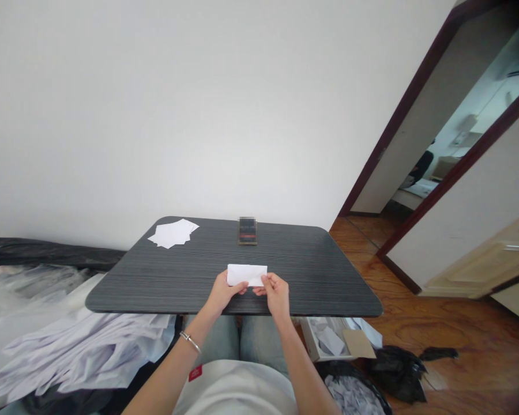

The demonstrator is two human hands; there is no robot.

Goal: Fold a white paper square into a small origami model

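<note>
Right here, above the near half of the dark table [155,288], the left hand [219,293] is pinching a white paper strip [247,273] at 1 end, and the right hand [278,295] is gripping the other! White sheets [172,234] are overlapping on the table's far left corner; a dark rectangular object [247,230] is resting near its far edge.

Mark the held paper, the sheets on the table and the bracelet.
Held paper [247,273], head view: middle of its face.
Sheets [173,234], head view: top sheet's middle.
Bracelet [191,340], head view: middle of its band.
</note>
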